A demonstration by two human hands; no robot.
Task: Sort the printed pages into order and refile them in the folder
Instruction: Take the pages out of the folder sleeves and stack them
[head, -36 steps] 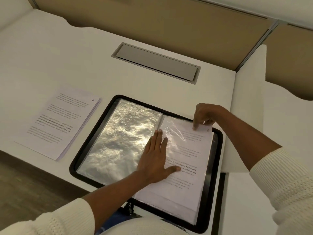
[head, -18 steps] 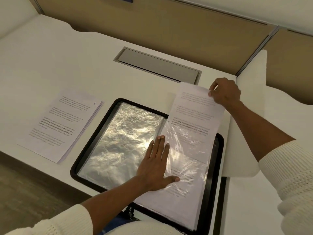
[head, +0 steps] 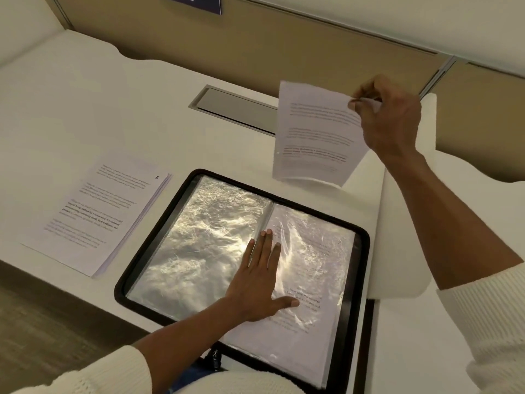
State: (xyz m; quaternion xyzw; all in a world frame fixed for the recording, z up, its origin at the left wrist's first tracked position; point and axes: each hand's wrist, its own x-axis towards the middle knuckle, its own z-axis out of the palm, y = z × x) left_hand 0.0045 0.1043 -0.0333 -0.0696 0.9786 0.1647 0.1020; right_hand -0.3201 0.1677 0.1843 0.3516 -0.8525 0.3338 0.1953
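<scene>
Pinching the upper right corner of a loose printed page [head: 315, 137], the right hand [head: 389, 118] holds the sheet in the air in the upper right of the frame. Its fingers [head: 369, 92] are curled over the far side of the corner, with the thumb on the printed side. The sheet hangs with its text towards the camera, the lines too blurred to read. It is clear of the folder [head: 365, 251] and hides the right end of a grey hatch [head: 235, 106] set into the white surface [head: 85, 109].

The folder lies open and flat in the lower centre of the frame, with a black rim round two clear pockets. The left pocket [head: 199, 245] shines with glare and its contents cannot be made out. The right pocket [head: 318, 268] has a printed sheet showing through the plastic.

The left hand [head: 258, 280] rests palm down on the right pocket beside the spine. Its fingers [head: 267, 245] are straight and close together, the thumb is spread out to the right, and it grips nothing.

At centre left of the frame, just beside the folder, a stack of printed pages [head: 93, 214] lies face up on the surface, with a small numeral at its top right corner. White knit sleeves [head: 483, 322] cover both forearms at the bottom of the frame. A tan partition [head: 284, 38] runs along the top behind the surface.
</scene>
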